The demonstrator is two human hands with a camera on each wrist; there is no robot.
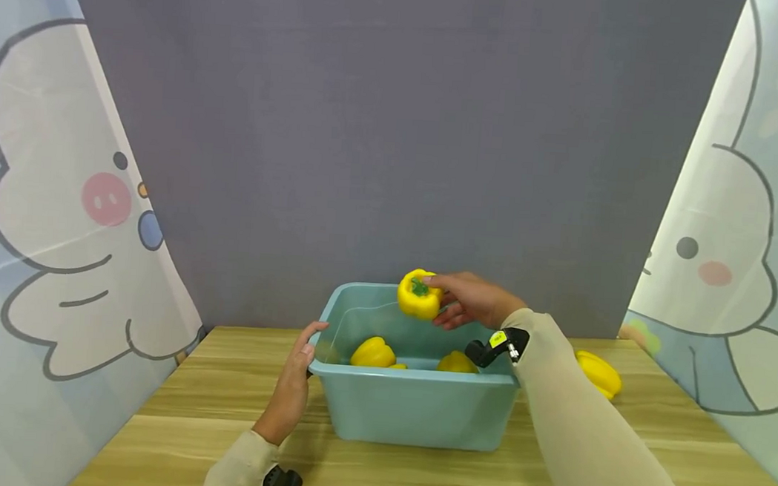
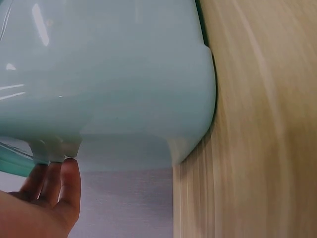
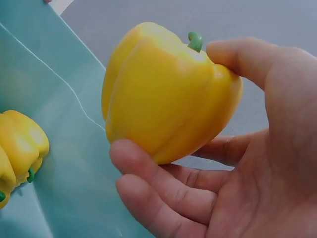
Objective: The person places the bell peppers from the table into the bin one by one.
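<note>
My right hand (image 1: 475, 302) holds a yellow bell pepper (image 1: 419, 304) with a green stem over the far part of a blue-green plastic bin (image 1: 419, 408). In the right wrist view the thumb presses near the stem of the bell pepper (image 3: 168, 94), and the fingers support it from below. My left hand (image 1: 295, 375) grips the bin's left rim. Its fingers (image 2: 70, 186) touch the outer wall under the rim in the left wrist view. Inside the bin lie several yellow peppers (image 1: 372, 352), partly hidden by the front wall.
Another yellow pepper (image 1: 600, 373) lies on the wooden table (image 1: 219, 396) right of the bin, partly behind the right sleeve. A grey curtain (image 1: 395, 139) hangs behind the table, with cartoon-printed cloths (image 1: 50, 215) at both sides.
</note>
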